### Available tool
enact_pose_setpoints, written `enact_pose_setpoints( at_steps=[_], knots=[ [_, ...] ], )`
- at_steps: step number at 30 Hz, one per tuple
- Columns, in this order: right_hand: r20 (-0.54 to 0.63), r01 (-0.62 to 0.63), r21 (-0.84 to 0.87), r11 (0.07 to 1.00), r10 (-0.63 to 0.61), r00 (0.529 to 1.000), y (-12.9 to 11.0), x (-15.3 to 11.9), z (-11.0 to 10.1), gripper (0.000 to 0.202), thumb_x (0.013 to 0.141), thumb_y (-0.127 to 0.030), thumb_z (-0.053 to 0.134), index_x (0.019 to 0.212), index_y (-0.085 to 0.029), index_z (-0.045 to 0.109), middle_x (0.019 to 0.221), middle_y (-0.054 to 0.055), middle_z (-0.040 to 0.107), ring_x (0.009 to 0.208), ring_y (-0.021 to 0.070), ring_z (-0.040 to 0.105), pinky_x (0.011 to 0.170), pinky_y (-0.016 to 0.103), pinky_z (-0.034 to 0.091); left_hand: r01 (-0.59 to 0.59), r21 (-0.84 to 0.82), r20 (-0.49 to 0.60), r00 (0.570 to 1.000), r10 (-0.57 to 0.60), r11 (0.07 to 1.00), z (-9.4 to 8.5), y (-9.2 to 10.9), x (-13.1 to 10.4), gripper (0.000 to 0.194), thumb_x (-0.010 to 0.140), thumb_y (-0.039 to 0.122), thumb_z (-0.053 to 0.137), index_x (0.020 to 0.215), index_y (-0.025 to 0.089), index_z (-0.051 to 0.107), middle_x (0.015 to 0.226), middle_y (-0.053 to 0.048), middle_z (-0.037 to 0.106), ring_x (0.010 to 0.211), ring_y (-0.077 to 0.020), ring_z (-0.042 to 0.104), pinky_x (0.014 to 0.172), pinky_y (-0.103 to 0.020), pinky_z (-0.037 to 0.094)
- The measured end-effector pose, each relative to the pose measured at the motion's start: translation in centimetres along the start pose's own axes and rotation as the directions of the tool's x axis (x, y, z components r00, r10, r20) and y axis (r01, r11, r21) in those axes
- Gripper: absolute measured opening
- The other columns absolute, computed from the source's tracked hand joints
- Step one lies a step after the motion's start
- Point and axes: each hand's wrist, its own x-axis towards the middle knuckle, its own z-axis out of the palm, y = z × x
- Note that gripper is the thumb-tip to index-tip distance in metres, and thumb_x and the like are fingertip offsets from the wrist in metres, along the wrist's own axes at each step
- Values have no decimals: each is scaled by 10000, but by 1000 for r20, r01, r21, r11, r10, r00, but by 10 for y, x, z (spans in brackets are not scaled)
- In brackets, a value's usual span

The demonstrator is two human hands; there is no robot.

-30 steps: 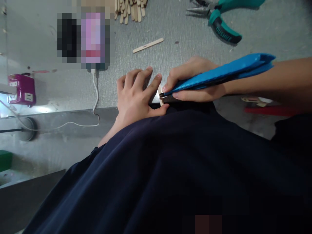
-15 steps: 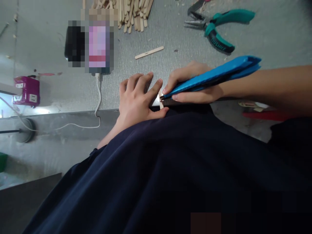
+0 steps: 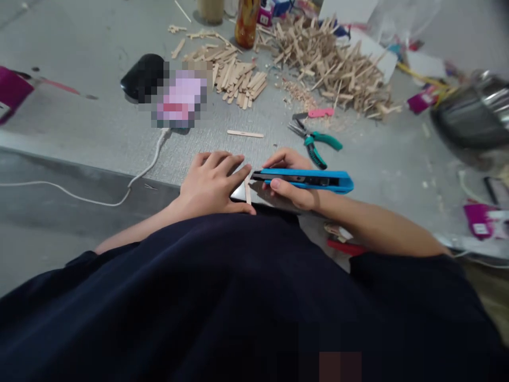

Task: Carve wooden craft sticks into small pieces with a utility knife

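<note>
My right hand [image 3: 288, 180] is closed round a blue utility knife [image 3: 314, 179], its black tip at a small wooden stick [image 3: 248, 191] by the table's front edge. My left hand [image 3: 212, 183] lies palm down on the grey table [image 3: 207, 140], fingers bent and thumb reaching to the lower end of that stick, so it holds the stick between thumb and forefinger. A second stick with a small slot [image 3: 245, 133] lies flat just beyond both hands.
Beyond are a stack of sticks [image 3: 238, 82], a heap of wooden pieces [image 3: 338, 63], green-handled pliers [image 3: 316, 146], a pink-handled knife [image 3: 318, 113] and a bottle [image 3: 246, 24]. A phone [image 3: 181, 98] with a white cable [image 3: 153, 159] and a black mouse [image 3: 143, 77] lie left.
The camera view has turned and widened, showing more of the table. The blue knife has rolled to show its side and lies more level. Both hands keep their holds.
</note>
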Motion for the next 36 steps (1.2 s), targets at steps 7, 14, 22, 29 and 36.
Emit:
enact_pose_setpoints(
  at_steps=[7, 14, 22, 29, 36],
  knots=[
    [-183, 23, -31, 999, -28, 983, 2, 0, -1, 496, 1185, -760, 695, 1276, -287, 813, 944, 44, 810, 692, 222, 719, 604, 345, 580, -55, 121, -232, 969, 82, 991, 10, -1, 2, 1081, 962, 1113, 567, 1356, 157, 886, 1375, -174, 909, 1259, -413, 845, 1001, -536, 597],
    [-399, 198, -260, 945, -292, 870, -25, 11, 29, 672, 1269, -796, 516, 983, -292, 856, 1065, 77, 782, 1056, 272, 792, 1002, 451, 663, -141, 170, -421, 884, 201, 975, 13, -5, -3, 944, 1029, 992, 661, 1322, 117, 860, 1236, -144, 937, 1069, -330, 881, 814, -481, 566],
    [-817, 423, -255, 870, -428, 387, 3, 25, 86, 338, 1237, -551, 776, 1057, -284, 676, 875, -27, 721, 754, 198, 801, 749, 368, 701, -268, 215, -288, 901, 323, 939, 3, -15, -9, 702, 1128, 815, 690, 1360, 169, 841, 1291, -117, 929, 1156, -348, 862, 865, -489, 580],
    [-835, 580, -353, 734, -527, 160, 17, 41, 93, 340, 1254, -631, 712, 1145, -310, 687, 732, -80, 593, 509, 144, 663, 544, 278, 616, -318, 220, -327, 867, 376, 922, 11, -6, -3, 534, 1171, 702, 724, 1358, 214, 834, 1199, -69, 937, 1045, -287, 868, 777, -441, 530],
    [-825, 614, -345, 710, -541, 163, 13, 37, 100, 295, 1264, -504, 708, 1054, -295, 694, 697, -81, 542, 487, 135, 641, 505, 243, 576, -321, 200, -370, 850, 375, 926, 13, -7, -2, 576, 1170, 738, 699, 1328, 203, 840, 1062, -64, 905, 914, -270, 799, 727, -443, 485]
  ],
)
